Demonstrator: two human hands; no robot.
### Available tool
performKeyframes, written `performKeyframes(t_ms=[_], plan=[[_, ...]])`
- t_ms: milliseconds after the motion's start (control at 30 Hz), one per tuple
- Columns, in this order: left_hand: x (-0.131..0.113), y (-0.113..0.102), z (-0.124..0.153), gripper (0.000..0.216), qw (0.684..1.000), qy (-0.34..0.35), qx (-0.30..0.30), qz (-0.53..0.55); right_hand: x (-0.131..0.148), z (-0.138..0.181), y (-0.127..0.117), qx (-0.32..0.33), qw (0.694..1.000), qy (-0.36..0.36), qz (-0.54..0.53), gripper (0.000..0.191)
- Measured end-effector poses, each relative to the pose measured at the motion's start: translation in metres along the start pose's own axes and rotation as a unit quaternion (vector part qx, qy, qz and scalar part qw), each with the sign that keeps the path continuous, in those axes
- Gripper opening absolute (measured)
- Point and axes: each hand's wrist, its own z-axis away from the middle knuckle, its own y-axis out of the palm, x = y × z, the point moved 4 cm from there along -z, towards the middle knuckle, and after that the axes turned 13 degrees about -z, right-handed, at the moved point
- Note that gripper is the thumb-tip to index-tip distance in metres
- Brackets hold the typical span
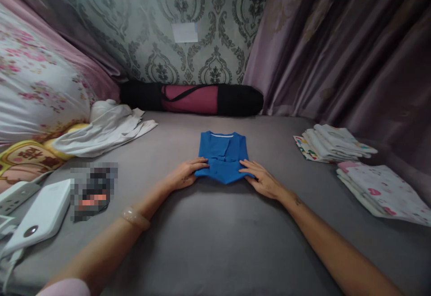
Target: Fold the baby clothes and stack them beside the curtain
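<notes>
A small blue garment (223, 152), folded into a compact shape, lies in the middle of the grey bed surface (215, 233). My left hand (186, 174) rests flat on its lower left edge, fingers stretched out. My right hand (261, 178) lies flat on its lower right edge, fingers spread. Both hands press on the cloth without gripping it. A pale bangle (135, 218) is on my left wrist.
Two stacks of folded patterned cloths (332, 143) (384, 190) lie at the right. A heap of white cloth (107, 130) and floral bedding (37, 85) lie at the left, with a white power bank (40, 217) nearby. A black and pink roll bag (191, 98) rests against the wall.
</notes>
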Motion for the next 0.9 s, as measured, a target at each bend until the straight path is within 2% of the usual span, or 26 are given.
performKeyframes(t_ms=[233,533,633,700,767,900], plan=[[-0.011,-0.013,0.015,0.068,1.000,0.017,-0.014,0.015,0.024,0.012,-0.010,0.008,0.999,-0.004,-0.045,0.032],[-0.058,-0.036,0.061,0.054,0.997,0.054,0.019,0.052,0.081,0.058,-0.013,0.076,0.995,-0.019,-0.059,0.039],[-0.066,-0.038,0.072,0.046,0.994,0.035,0.035,0.096,0.091,0.069,-0.012,0.083,0.993,-0.021,-0.087,0.041],[-0.066,-0.037,0.072,0.040,0.991,-0.006,0.036,0.132,0.092,0.069,-0.011,0.060,0.991,-0.003,-0.118,0.037],[-0.061,-0.034,0.066,0.033,0.982,-0.077,0.020,0.168,0.086,0.063,-0.010,0.013,0.988,0.050,-0.148,0.032],[-0.042,-0.023,0.038,0.031,0.942,-0.228,-0.083,0.232,0.062,0.032,-0.011,-0.156,0.957,0.173,-0.174,0.036]])
